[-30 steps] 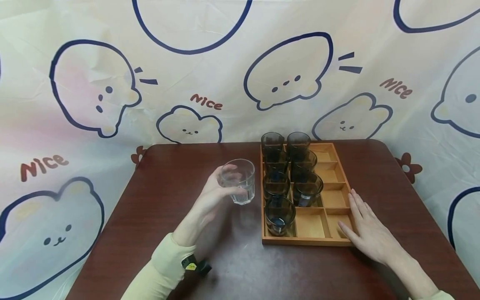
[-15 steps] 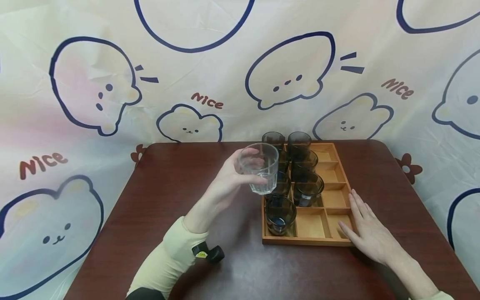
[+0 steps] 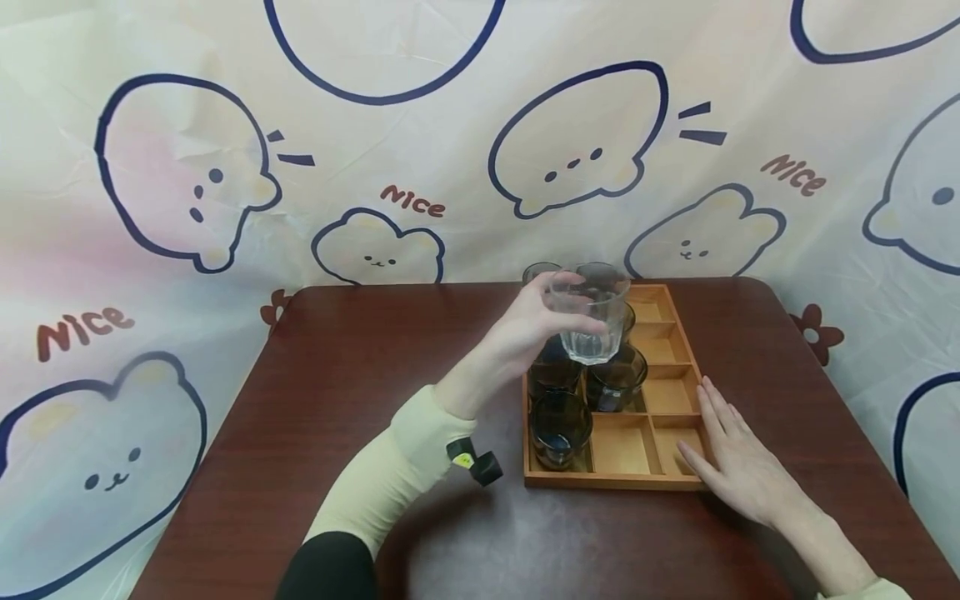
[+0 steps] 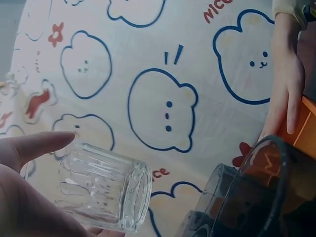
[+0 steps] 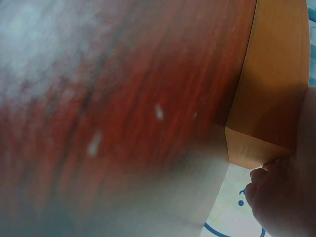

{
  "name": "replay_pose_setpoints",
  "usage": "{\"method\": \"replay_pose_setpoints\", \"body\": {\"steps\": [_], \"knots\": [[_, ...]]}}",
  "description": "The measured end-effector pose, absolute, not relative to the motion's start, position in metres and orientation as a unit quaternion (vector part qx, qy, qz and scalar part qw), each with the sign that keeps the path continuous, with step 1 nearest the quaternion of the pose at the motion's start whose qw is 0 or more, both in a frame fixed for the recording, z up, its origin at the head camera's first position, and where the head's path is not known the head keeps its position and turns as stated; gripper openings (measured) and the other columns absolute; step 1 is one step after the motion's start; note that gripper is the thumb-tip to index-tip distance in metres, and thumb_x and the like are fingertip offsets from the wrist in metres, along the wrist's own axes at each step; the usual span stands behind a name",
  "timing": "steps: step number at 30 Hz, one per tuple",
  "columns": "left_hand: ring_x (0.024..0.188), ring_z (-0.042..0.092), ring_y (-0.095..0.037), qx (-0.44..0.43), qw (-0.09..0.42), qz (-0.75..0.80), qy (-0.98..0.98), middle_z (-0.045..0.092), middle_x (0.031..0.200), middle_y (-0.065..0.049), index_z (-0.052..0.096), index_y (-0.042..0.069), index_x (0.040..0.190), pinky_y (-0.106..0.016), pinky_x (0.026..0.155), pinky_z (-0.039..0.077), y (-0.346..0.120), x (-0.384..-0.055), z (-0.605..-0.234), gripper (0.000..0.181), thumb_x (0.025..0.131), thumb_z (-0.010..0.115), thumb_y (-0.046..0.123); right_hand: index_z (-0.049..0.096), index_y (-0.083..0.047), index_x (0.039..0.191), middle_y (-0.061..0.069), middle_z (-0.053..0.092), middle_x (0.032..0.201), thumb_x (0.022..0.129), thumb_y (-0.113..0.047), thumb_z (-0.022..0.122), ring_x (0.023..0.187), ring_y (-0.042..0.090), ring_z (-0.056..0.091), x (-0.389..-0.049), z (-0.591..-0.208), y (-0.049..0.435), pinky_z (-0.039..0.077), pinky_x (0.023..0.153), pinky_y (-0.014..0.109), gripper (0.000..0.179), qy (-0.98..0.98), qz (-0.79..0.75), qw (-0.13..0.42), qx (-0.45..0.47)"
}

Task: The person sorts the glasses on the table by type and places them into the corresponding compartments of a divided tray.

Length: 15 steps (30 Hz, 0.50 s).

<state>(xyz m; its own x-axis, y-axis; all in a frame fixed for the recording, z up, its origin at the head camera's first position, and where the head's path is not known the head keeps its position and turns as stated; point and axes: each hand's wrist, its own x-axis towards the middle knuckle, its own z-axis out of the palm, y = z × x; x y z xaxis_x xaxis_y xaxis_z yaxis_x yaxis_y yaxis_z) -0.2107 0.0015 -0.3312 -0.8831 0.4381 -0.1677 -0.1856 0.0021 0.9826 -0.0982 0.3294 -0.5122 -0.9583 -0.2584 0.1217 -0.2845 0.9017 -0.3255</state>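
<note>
My left hand (image 3: 528,325) grips a clear glass (image 3: 592,333) by its side and holds it above the middle of a wooden divided tray (image 3: 615,482). In the left wrist view the clear glass (image 4: 106,190) lies between thumb and fingers, its thick faceted base pointing right. Dark tinted glasses fill the tray's left column, and several stand in the middle column; the hand hides some of them. A dark glass (image 3: 561,429) occupies the front left compartment. My right hand (image 3: 742,467) rests against the tray's right front side with its fingers straight.
The tray's right column has bare compartments (image 3: 670,390), and the front middle compartment (image 3: 622,444) is bare too. The tray stands on a dark red-brown table (image 3: 360,358). A patterned curtain (image 3: 465,167) hangs behind and beside the table.
My left hand has carried the clear glass rightward and slightly away, from left of the tray to above its middle column. The right hand and the tray have stayed put.
</note>
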Motion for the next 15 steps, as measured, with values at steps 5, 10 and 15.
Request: {"method": "replay_pose_setpoints", "body": {"steps": [5, 10, 15], "knots": [[0.142, 0.061, -0.029, 0.095, 0.243, 0.691, 0.674, 0.069, 0.145, -0.017, 0.048, 0.012, 0.154, -0.06, 0.133, 0.035, 0.028, -0.229, -0.331, 0.07, 0.094, 0.085, 0.007, 0.005, 0.001, 0.175, 0.026, 0.009, 0.184, 0.11, -0.043, 0.063, 0.168, 0.047, 0.021, -0.097, -0.512, 0.33, -0.018, 0.125, 0.009, 0.097, -0.974, 0.174, 0.043, 0.14], [0.129, 0.06, -0.022, 0.112, 0.239, 0.68, 0.684, 0.056, 0.153, -0.013, 0.046, 0.003, 0.159, -0.056, 0.126, 0.047, 0.054, -0.248, -0.333, 0.074, 0.096, 0.084, 0.012, 0.005, 0.001, 0.175, 0.026, 0.009, 0.184, 0.11, -0.044, 0.063, 0.167, 0.048, 0.022, -0.097, -0.512, 0.33, -0.019, 0.126, 0.009, 0.098, -0.975, 0.173, 0.041, 0.135], [0.121, 0.062, -0.02, 0.11, 0.201, 0.646, 0.728, 0.058, 0.149, -0.013, 0.051, 0.0, 0.154, -0.051, 0.118, 0.056, 0.073, -0.265, -0.339, 0.074, 0.094, 0.088, 0.024, 0.005, 0.001, 0.175, 0.026, 0.009, 0.184, 0.111, -0.045, 0.062, 0.167, 0.049, 0.023, -0.098, -0.512, 0.329, -0.015, 0.133, 0.018, 0.097, -0.974, 0.177, 0.032, 0.134]]}}
